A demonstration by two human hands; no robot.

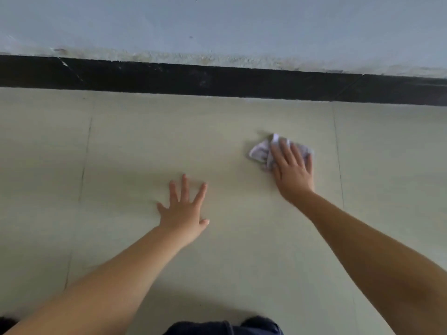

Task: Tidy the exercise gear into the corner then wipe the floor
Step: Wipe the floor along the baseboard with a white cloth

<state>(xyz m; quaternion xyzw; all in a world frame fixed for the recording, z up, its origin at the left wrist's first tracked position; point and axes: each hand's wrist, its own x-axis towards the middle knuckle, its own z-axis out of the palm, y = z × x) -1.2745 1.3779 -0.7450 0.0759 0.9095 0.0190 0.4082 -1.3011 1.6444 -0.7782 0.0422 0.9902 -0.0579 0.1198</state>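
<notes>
While the left hand (183,211) lies flat with fingers spread on the pale tiled floor (135,151), the right hand (294,169) presses straight fingers onto a crumpled white cloth (260,151) near the black skirting (217,81)

Soft, even daylight is falling across the pale floor (217,141), casting only faint shadows beneath both arms. Wide-angle distortion is bowing the dark skirting band (217,81), and slight blur is softening the whole frame.
</notes>
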